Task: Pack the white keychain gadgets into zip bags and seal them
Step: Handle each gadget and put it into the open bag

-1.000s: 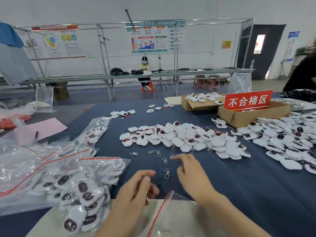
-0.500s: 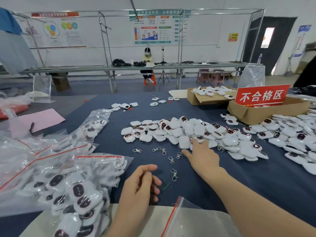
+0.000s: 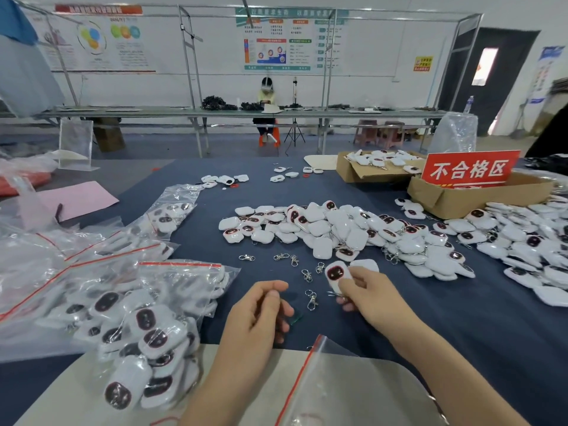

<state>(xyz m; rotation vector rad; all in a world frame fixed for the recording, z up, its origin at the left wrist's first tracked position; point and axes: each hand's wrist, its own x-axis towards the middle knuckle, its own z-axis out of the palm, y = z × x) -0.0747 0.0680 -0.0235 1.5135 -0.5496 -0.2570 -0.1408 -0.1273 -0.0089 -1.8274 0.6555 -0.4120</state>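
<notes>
Metal clasps [image 3: 311, 299] lie between bags [image 3: 147, 302] and gadgets [image 3: 322, 229].

At twelve o'clock a white wall [image 3: 215, 87] carries posters [image 3: 276, 44]. Before it runs a long metal-framed bench [image 3: 153, 113], where a seated person [image 3: 266, 96] works. Pink stools [image 3: 365, 130] stand at one o'clock, a dark doorway [image 3: 507, 87] at two. The floor [image 3: 138, 142] is grey-blue.

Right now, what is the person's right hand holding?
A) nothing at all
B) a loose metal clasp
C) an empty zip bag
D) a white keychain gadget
D: the right hand pinches a white gadget, dark face up, just above the blue cloth, while the metal clasps lie loose beside it.
</notes>
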